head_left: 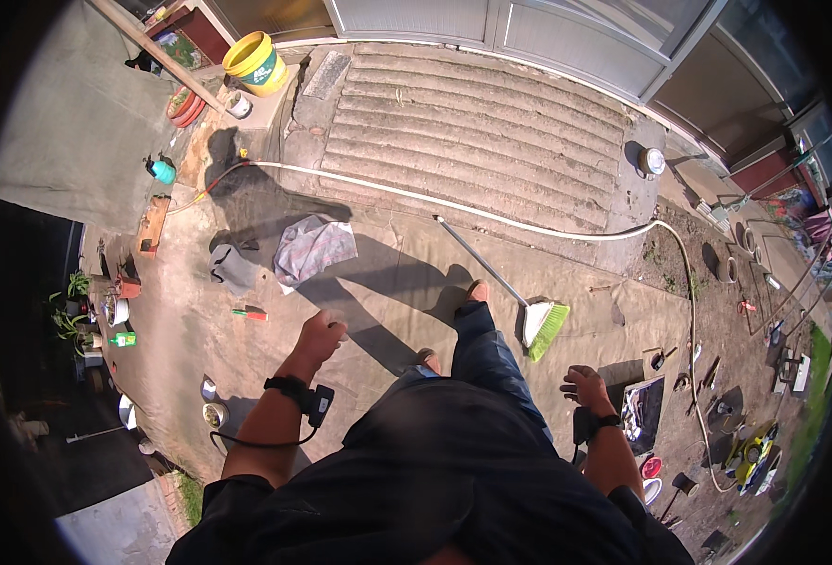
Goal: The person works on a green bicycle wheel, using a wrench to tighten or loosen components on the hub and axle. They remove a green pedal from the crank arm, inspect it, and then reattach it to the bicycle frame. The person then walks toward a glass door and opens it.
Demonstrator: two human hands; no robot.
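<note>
My left hand [322, 337] hangs above the paved ground with its fingers loosely bent and nothing seen in it. Ahead of it lie a crumpled pale patterned cloth [313, 250] and a grey cloth [234, 269]. To its left is a small red and green object [250, 314] that I cannot make out. My right hand [587, 388] hangs by my right side, its bent fingers a little apart, also holding nothing. Nearest to it, a broom [540, 329] with green bristles and a grey handle lies on the ground. My shoes [476, 291] show between the two hands.
A pale hose [416, 193] crosses ahead and curves down the right side. Beyond it is a ridged concrete ramp [472, 132]. A yellow bucket [257, 64] and a teal spray bottle [160, 170] stand far left. Potted plants [75, 315] line the left; tools and clutter lie right.
</note>
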